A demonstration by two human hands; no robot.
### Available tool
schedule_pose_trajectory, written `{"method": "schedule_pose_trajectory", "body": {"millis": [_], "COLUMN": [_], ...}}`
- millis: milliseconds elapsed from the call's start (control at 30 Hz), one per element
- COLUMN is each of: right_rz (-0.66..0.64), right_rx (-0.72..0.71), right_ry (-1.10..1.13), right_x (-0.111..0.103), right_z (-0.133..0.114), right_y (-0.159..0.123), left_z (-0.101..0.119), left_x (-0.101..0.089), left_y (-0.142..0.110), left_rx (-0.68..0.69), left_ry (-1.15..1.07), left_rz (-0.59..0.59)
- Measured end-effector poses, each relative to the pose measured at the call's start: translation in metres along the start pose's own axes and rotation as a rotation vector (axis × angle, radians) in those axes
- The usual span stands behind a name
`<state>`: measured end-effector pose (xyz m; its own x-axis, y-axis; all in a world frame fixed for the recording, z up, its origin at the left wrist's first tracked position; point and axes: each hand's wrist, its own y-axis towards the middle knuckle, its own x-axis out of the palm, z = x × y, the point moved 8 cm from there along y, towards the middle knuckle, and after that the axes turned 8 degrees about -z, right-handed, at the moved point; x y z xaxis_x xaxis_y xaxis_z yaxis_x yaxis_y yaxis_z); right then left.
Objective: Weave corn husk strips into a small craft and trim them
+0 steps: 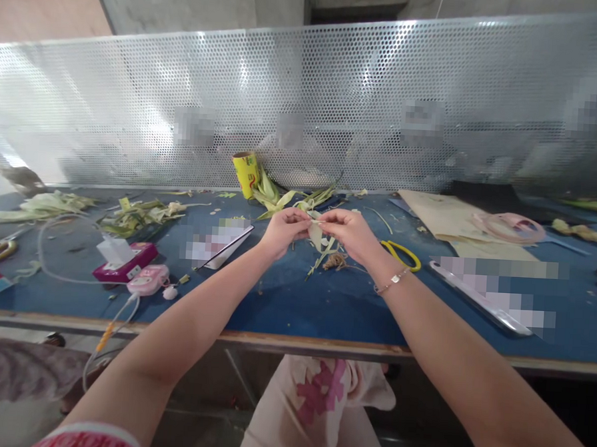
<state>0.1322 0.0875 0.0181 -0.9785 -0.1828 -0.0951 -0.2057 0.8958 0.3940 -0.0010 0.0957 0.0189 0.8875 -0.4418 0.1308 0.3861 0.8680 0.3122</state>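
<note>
Over the middle of the blue table, my left hand (284,232) and my right hand (350,234) meet fingertip to fingertip. Both pinch a pale green strip of corn husk (316,236) between them. A small brown tangle of fibre (335,260) lies just below my right hand. Yellow-handled scissors (401,253) rest beside my right wrist, partly hidden by the forearm. Behind my hands are more loose husks (278,201) and a tilted yellow can or tube (246,173).
On the left are a tissue pack (126,261), a pink case with a cable (148,280), a phone (222,243) and husk piles (141,216). To the right lie another phone (479,296), cardboard sheets (436,221) and a pink ring-shaped item (508,228). A perforated metal screen (335,105) closes the back.
</note>
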Motion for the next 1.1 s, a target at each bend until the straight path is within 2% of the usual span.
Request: {"method": "schedule_pose_trajectory", "body": {"millis": [167,433,667,1100], "right_rz": [0.034,0.045,0.033,0.070], "right_rx": [0.035,0.003,-0.055,-0.030], "right_ry": [0.083,-0.071,-0.228,-0.315], "right_x": [-0.001,-0.008,-0.007,-0.006], "right_z": [0.004,0.007,-0.002,-0.013], "right_y": [0.000,0.003,0.002,-0.002], "left_z": [-0.001,-0.005,-0.003,-0.004], "left_x": [-0.001,-0.001,0.002,-0.005], "left_y": [0.001,0.002,0.000,0.002], "left_rx": [0.005,-0.035,-0.048,-0.050], "left_ry": [0.016,0.002,-0.008,0.026], "left_rz": [0.002,0.013,0.009,0.037]}}
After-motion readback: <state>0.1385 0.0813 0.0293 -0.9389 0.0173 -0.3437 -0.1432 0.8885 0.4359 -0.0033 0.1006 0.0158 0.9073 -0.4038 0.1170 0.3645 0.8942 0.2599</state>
